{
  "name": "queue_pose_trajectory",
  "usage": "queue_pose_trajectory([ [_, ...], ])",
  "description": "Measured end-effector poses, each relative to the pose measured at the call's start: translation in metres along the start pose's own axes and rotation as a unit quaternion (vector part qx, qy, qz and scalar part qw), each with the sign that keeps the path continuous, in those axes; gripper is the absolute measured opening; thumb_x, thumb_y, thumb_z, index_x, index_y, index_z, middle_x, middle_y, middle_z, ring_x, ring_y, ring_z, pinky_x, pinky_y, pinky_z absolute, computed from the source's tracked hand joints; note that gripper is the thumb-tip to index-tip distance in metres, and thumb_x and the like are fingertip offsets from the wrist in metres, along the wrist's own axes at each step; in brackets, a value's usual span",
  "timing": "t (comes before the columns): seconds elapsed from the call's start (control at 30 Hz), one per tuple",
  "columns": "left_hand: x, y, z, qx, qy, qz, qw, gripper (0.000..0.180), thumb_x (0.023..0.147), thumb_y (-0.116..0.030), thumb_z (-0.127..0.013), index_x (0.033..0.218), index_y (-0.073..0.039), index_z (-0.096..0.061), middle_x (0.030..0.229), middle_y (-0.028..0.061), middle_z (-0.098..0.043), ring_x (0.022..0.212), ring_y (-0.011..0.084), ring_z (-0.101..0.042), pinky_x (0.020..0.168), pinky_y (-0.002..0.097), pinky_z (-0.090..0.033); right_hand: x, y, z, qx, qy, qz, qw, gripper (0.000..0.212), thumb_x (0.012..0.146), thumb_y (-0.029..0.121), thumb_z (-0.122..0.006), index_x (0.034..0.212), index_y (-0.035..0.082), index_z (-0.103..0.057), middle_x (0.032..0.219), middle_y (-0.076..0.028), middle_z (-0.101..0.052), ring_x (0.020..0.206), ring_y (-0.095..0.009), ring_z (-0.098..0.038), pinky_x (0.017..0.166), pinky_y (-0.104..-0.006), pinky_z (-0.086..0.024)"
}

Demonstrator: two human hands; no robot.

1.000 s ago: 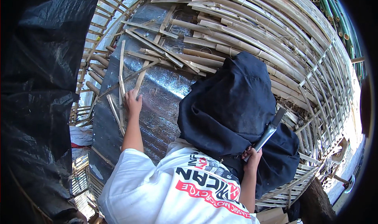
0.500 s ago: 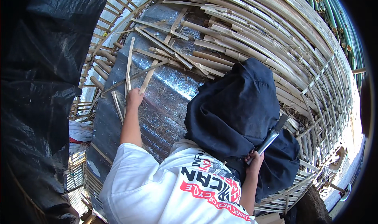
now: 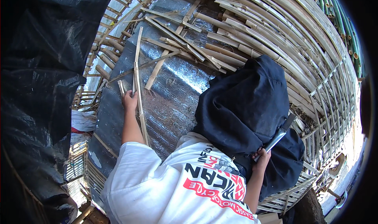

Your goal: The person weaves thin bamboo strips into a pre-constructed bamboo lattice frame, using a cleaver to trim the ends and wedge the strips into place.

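My left hand [image 3: 130, 100] is closed round a short pale bamboo strip [image 3: 120, 87] over the dark sheet [image 3: 157, 106]. A long thin bamboo strip [image 3: 140, 110] lies just right of that hand, running down beside my forearm. Another bamboo strip [image 3: 156, 71] lies a little farther off, apart from the fingers. At the right, my right hand [image 3: 263, 156] grips a machete [image 3: 277, 138], its bright blade darker toward the end and pointing up and away. The handle is hidden in my fist. Black cloth [image 3: 244, 102] drapes my lap beneath the blade.
Several loose bamboo strips [image 3: 177, 41] cross each other at the far side of the sheet. Stacked split bamboo [image 3: 267, 39] fills the far right, beside a curved slatted bamboo edge [image 3: 328, 94]. Black plastic sheeting [image 3: 43, 78] hangs at the left. Green bamboo poles [image 3: 346, 27] stand beyond.
My left hand has let go of the strip on the right and now grips the short strip at the left. The long thin strip has shifted nearer me. My right hand still holds the machete.
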State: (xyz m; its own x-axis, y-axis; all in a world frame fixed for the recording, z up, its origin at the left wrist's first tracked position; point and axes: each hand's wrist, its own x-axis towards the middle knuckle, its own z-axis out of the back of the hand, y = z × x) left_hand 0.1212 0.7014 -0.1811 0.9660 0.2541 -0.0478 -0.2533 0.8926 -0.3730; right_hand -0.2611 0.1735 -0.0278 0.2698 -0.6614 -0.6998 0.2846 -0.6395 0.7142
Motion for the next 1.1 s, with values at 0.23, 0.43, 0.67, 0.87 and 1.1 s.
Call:
queue_pose_trajectory([
  [0.23,0.025,0.041,-0.009,0.051,0.073,0.007,0.996,0.034,0.076,-0.021,-0.077,0.107,-0.009,-0.068,0.099,0.0110,-0.066,0.091,0.0308,-0.066,0.084,0.0403,-0.052,-0.006,0.004,-0.007,-0.018,-0.010,-0.004,1.000,0.016,0.073,0.003,-0.049,0.088,0.007,-0.044,0.069,-0.003,-0.047,0.051,-0.013,-0.046,0.045,-0.0265,-0.041],
  [0.43,0.010,-0.004,0.024,0.060,0.046,-0.078,0.994,0.038,0.071,-0.024,-0.081,0.095,-0.006,-0.059,0.085,0.0120,-0.063,0.080,0.0323,-0.064,0.077,0.0413,-0.052,-0.005,0.001,-0.003,-0.024,-0.014,0.005,1.000,0.015,0.073,0.002,-0.049,0.087,0.008,-0.044,0.069,-0.003,-0.047,0.052,-0.013,-0.046,0.046,-0.0271,-0.041],
  [0.67,0.001,-0.015,0.036,-0.070,0.208,-0.044,0.974,0.043,0.071,-0.017,-0.086,0.090,-0.005,-0.050,0.074,0.0067,-0.059,0.068,0.0153,-0.058,0.061,0.0331,-0.048,-0.005,0.002,-0.003,-0.014,0.004,0.010,1.000,0.016,0.073,0.003,-0.049,0.087,0.008,-0.044,0.070,-0.003,-0.047,0.053,-0.013,-0.046,0.047,-0.0273,-0.041],
  [0.87,-0.044,-0.043,0.027,-0.263,0.263,-0.063,0.926,0.041,0.076,-0.007,-0.082,0.088,-0.009,-0.042,0.069,-0.0016,-0.048,0.062,0.0074,-0.045,0.054,0.0269,-0.040,-0.005,0.002,-0.003,0.010,0.013,0.014,1.000,0.016,0.072,0.004,-0.051,0.087,0.008,-0.044,0.069,-0.002,-0.047,0.052,-0.013,-0.046,0.047,-0.0272,-0.042],
  [1.1,-0.087,-0.056,0.011,-0.293,0.211,-0.045,0.931,0.029,0.081,-0.023,-0.079,0.087,-0.006,-0.055,0.069,0.0013,-0.059,0.066,0.0080,-0.052,0.060,0.0271,-0.043,0.009,-0.009,0.011,0.032,0.020,-0.005,0.999,0.021,0.071,0.003,-0.049,0.090,0.007,-0.044,0.072,-0.004,-0.048,0.054,-0.014,-0.047,0.047,-0.0273,-0.041],
])
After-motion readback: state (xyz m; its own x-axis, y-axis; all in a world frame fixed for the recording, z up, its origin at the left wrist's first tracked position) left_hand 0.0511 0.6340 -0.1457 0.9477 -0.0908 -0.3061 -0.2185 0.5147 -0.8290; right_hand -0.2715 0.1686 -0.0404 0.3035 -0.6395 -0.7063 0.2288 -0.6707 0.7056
